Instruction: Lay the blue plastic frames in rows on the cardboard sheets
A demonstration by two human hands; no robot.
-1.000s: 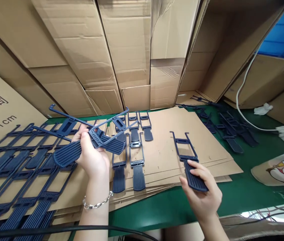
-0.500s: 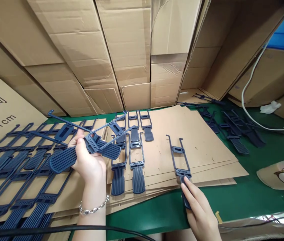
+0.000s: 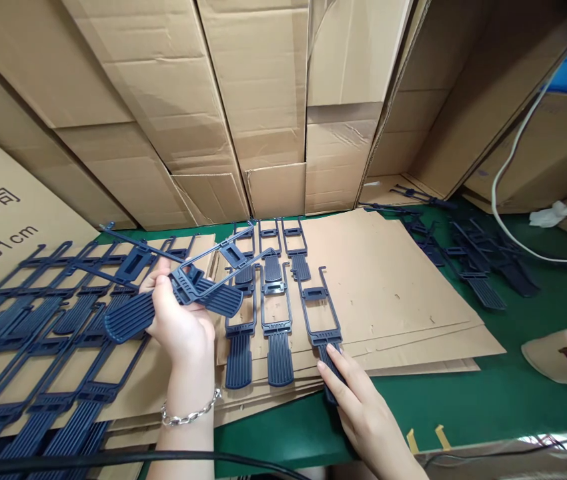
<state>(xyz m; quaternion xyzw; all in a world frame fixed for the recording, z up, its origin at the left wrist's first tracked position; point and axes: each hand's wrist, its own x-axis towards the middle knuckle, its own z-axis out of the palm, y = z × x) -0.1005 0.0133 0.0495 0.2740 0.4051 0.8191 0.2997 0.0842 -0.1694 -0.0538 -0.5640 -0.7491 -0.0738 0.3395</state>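
My left hand is closed around a couple of dark blue plastic brackets, held crosswise above the cardboard; each has a ribbed paddle and two hooked arms. My right hand grips the ribbed paddle of another bracket, thumb side hidden beneath. That bracket's hooked arms point away from me over the cardboard, just right of two brackets lying in the same row, the nearer one being this bracket. Behind them lies a row of similar brackets.
Stacked cardboard sheets lie on a green table. Many laid-out brackets cover the left side. A loose pile of brackets sits at right, near a paper cup and white cable. Cardboard boxes wall the back.
My right hand has moved left with its bracket, bringing it close beside the front row. My left hand still holds its brackets in nearly the same place.
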